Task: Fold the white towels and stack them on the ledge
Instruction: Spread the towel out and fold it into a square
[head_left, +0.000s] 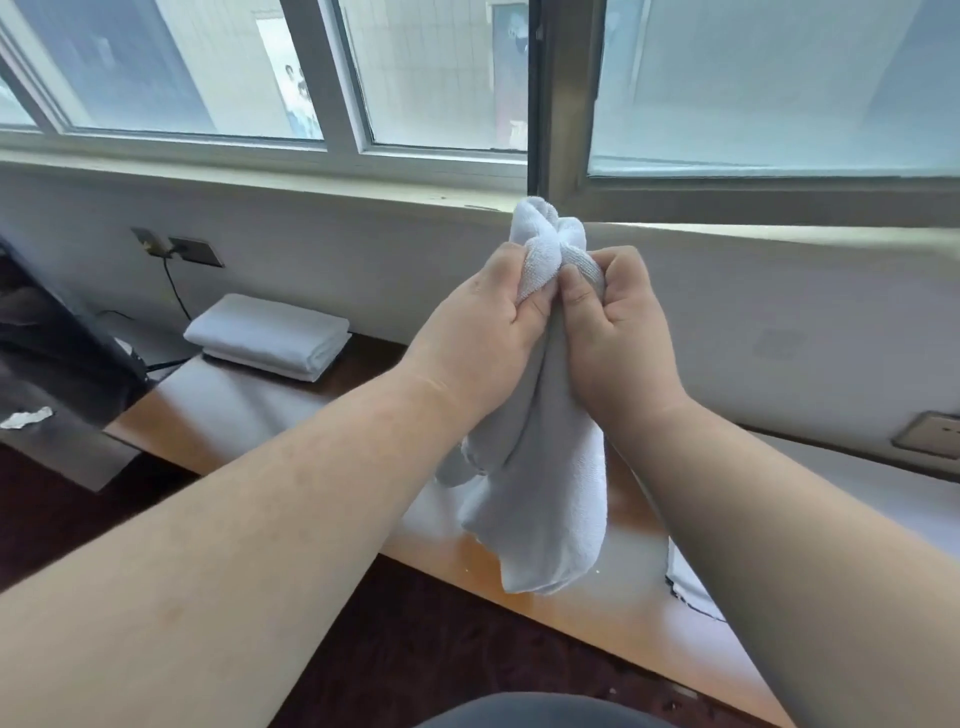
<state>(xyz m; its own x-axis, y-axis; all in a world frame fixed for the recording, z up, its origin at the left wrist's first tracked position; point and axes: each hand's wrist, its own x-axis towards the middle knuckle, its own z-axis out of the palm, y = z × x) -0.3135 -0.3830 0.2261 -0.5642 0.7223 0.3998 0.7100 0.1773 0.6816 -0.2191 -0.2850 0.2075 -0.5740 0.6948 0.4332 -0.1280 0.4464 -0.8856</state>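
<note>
A bunched white towel (540, 493) hangs in the air above the wooden ledge (218, 415). My left hand (478, 332) and my right hand (618, 338) both grip its top end, close together, with a tuft of cloth sticking up between them. The rest of the towel dangles loose below my wrists. At the far left of the ledge lies a stack of two folded white towels (270, 335). A flat pale cloth (691, 582) shows on the ledge under my right forearm, mostly hidden.
A window with a sill (260, 171) runs along the back wall. A dark object (57, 338) stands at the left edge, next to wall sockets (195, 252) with a cable. Another socket (930, 436) is at the right. Dark carpet (415, 623) lies below the ledge.
</note>
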